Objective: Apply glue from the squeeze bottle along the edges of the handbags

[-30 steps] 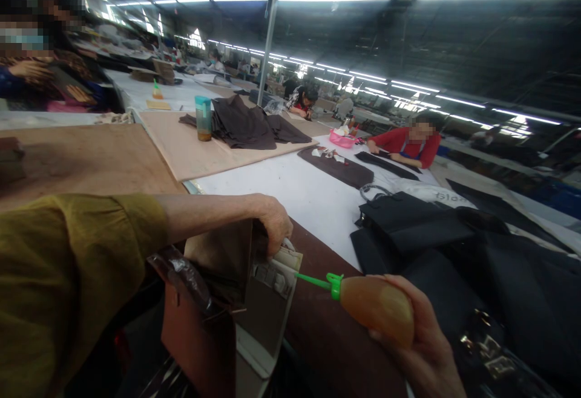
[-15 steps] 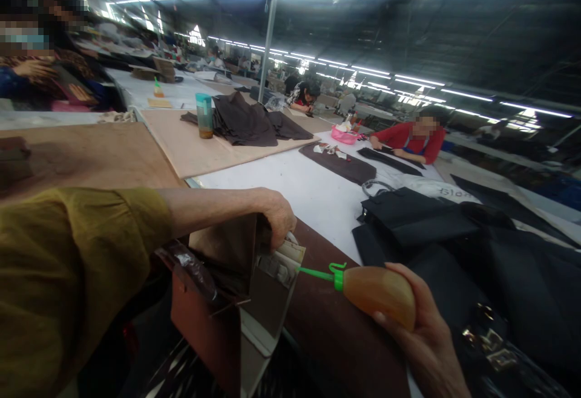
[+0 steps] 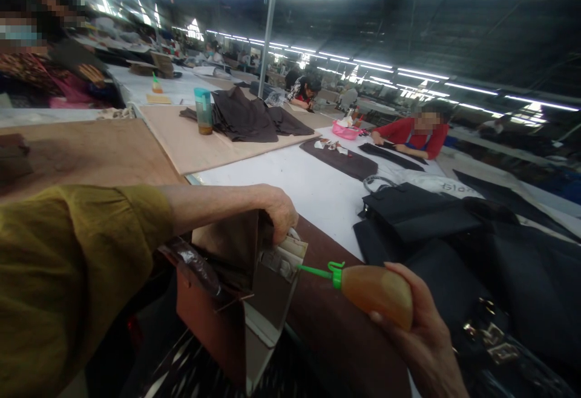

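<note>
Left hand (image 3: 276, 210) pinches the brown bag's flap (image 3: 247, 247) open mid-frame; right hand (image 3: 422, 337) grips the glue bottle (image 3: 374, 289). I'd squeeze gently, nozzle tip on the seam.

The left arm wears a long, loose sleeve (image 3: 68, 265) of mustard-olive woven cloth, creased along its length, with a plain hemmed cuff that ends partway down the forearm. The left hand (image 3: 279, 210) is bare, with no ring or watch showing. The right hand (image 3: 426, 343) is bare too; its wrist shows no sleeve.
</note>
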Available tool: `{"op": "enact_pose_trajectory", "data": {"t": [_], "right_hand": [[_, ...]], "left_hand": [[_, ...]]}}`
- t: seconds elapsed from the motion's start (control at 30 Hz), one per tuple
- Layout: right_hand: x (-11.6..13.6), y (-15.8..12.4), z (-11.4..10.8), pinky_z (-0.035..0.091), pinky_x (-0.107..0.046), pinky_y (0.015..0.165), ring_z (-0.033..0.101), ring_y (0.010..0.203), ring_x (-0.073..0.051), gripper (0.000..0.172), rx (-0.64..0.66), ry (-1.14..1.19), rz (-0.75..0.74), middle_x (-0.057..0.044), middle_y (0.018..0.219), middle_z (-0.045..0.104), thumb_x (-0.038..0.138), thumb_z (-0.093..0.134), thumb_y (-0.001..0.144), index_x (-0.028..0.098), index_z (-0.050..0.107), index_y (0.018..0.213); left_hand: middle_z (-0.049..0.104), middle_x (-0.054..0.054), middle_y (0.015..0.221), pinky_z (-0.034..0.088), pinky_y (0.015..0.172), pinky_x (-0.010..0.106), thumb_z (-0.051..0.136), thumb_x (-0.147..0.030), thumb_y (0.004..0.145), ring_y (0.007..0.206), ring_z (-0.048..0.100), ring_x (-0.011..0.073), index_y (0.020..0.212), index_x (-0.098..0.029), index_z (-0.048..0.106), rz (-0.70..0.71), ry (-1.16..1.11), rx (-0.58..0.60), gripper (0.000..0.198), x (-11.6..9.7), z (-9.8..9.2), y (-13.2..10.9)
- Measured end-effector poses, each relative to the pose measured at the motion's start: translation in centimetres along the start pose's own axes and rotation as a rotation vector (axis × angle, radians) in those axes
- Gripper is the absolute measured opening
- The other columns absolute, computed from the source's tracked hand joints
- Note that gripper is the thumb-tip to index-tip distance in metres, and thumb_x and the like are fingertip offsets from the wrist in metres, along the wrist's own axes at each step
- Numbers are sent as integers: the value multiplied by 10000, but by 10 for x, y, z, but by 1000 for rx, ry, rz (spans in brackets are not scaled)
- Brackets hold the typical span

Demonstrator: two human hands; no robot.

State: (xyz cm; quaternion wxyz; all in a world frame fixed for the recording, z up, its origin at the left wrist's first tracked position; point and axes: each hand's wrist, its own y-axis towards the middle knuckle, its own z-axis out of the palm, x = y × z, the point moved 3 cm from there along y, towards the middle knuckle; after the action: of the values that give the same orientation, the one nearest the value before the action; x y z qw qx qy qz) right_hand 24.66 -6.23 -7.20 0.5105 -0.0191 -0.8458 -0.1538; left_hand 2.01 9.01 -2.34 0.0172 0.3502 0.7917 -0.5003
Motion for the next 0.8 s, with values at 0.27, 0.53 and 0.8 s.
{"op": "enact_pose_trajectory", "data": {"t": [0.27, 0.53, 0.8], "right_hand": [[6, 6, -3, 496, -248, 758, 595, 898, -236, 591, -19, -68, -10, -28, 1100, 583, 448, 727, 618, 246, 527, 1137], [5, 4, -11, 501, -239, 687, 595, 832, -231, 643, -26, 65, 62, -38, 1048, 593, 434, 761, 592, 247, 514, 1155], [12, 23, -27, 486, -241, 706, 572, 818, -211, 623, -161, 162, 13, -30, 1027, 572, 424, 727, 666, 250, 466, 1204]], "left_hand": [[568, 1, 485, 408, 475, 271, 671, -175, 537, 498, 507, 166, 544, -136, 611, 7, 13, -10, 72, 0, -1, -1], [549, -17, 477, 378, 521, 260, 674, -186, 575, 499, 465, 142, 697, -107, 685, -21, 201, -167, 146, -22, -36, -30], [666, 96, 767, 400, 519, 265, 623, -126, 659, 597, 538, 170, 886, -30, 686, -137, 584, -437, 255, -55, -64, -44]]}}
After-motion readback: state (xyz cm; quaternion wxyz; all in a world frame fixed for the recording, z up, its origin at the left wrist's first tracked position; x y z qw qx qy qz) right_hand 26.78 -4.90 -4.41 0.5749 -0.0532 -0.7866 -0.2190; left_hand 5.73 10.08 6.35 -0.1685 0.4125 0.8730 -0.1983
